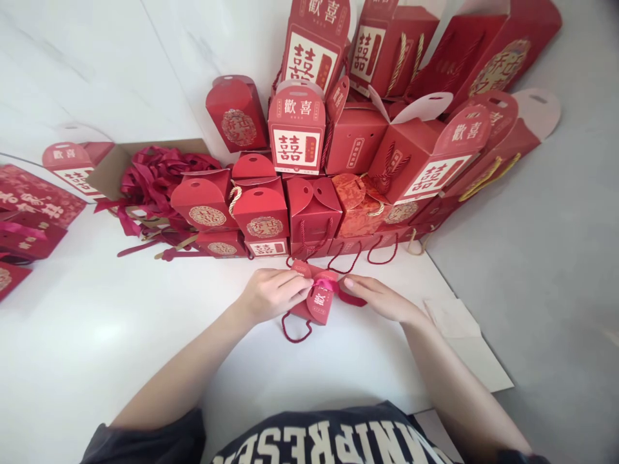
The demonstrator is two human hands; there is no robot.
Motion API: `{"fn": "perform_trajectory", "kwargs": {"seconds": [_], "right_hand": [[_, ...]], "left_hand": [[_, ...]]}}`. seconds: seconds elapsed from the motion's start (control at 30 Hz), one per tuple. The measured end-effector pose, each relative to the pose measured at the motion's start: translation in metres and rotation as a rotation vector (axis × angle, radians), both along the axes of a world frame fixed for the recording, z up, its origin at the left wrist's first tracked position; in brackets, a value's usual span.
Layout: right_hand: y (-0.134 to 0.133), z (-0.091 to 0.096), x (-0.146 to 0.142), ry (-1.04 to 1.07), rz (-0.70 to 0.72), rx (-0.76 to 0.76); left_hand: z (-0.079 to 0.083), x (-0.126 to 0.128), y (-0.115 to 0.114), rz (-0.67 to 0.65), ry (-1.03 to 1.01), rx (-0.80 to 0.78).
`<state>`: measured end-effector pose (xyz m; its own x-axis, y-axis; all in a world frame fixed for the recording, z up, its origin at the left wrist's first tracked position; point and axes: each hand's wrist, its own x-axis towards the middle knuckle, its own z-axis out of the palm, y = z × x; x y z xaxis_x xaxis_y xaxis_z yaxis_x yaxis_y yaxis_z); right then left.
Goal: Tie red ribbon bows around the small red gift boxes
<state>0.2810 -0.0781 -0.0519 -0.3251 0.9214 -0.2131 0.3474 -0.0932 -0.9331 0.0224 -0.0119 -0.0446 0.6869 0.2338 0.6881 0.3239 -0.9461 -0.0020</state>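
On the white table in front of me sits a small red gift box (319, 309) with rounded top flaps and a dark red cord handle (296, 338) hanging at its near side. A pink-red ribbon (327, 283) lies across its top. My left hand (278, 293) is closed at the left of the box, fingertips pinching the ribbon. On the other side my right hand (380, 296) has its fingers at the ribbon's loose part, which trails beside the box. Part of the box is hidden behind my left fingers.
Stacked red gift boxes (261, 222) with cord handles stand right behind the work spot. A cardboard carton (109, 169) of bunched ribbons (155, 177) is at the back left. Red packages (36, 225) lie at the far left. White paper (452, 317) lies at the right.
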Motion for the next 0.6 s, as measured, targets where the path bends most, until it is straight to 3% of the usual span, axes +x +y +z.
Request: {"fn": "perform_trajectory", "kwargs": {"seconds": [0.13, 0.23, 0.3, 0.47, 0.6], "right_hand": [[0.008, 0.003, -0.018, 0.244, 0.041, -0.070], [0.010, 0.013, -0.026, 0.275, -0.014, -0.032], [0.012, 0.016, -0.030, 0.236, -0.067, -0.034], [0.015, 0.011, -0.032, 0.210, -0.078, -0.024], [0.013, 0.007, -0.031, 0.226, -0.059, -0.004]], "left_hand": [[-0.002, 0.000, 0.000, -0.013, -0.004, -0.007], [-0.001, 0.000, 0.000, -0.018, 0.007, -0.098], [0.003, 0.000, -0.001, -0.013, 0.024, -0.299], [0.022, -0.001, 0.000, 0.049, 0.030, -1.041], [0.032, -0.007, 0.008, 0.109, 0.046, -1.368]]}}
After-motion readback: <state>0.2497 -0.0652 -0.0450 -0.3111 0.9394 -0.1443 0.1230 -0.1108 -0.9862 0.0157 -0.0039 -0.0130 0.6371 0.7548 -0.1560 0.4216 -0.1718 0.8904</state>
